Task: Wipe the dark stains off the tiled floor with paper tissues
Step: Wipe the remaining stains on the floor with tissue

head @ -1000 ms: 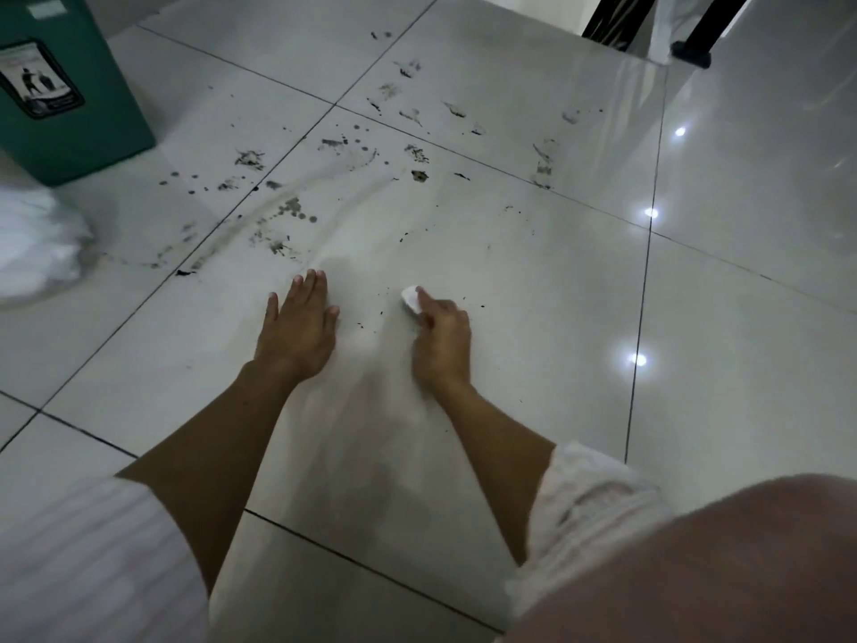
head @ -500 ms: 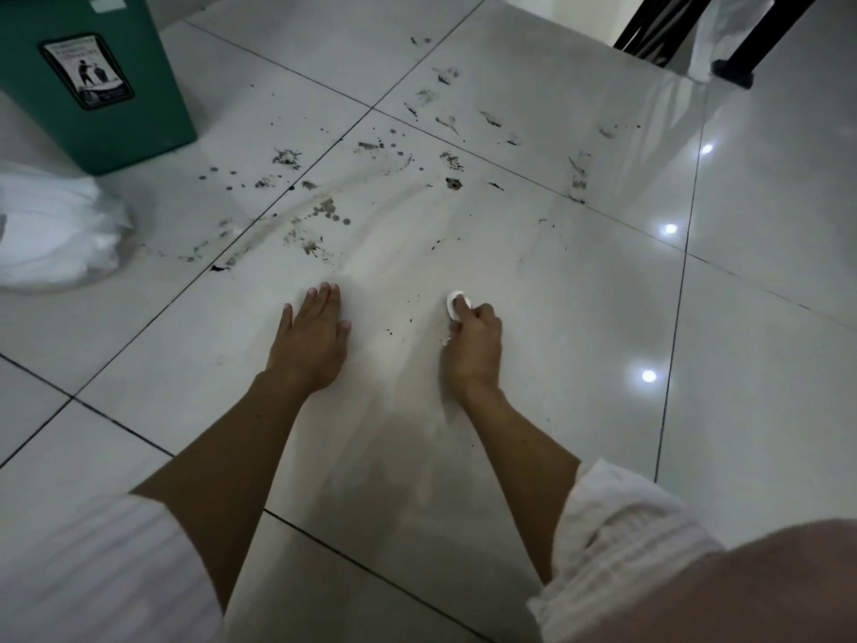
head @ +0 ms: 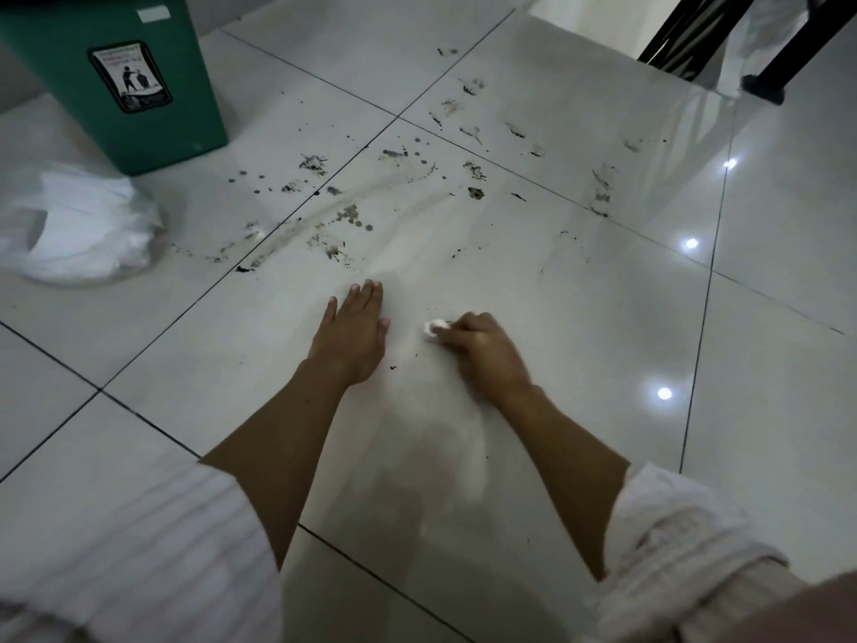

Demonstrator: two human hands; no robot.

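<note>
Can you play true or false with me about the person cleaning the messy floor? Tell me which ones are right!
1. The right hand holds a small white tissue against the floor. True.
2. The left hand is holding a tissue too. False: it rests flat on the tile with straight fingers and holds nothing.
3. The bin is red. False: it is green, with a sticker on its front.
4. Most of the dark stains lie beyond the hands, farther from the person. True.
5. A white plastic bag lies on the floor beside the bin. True.
6. The floor is all clean now. False: many dark spots and smears are still there.
</note>
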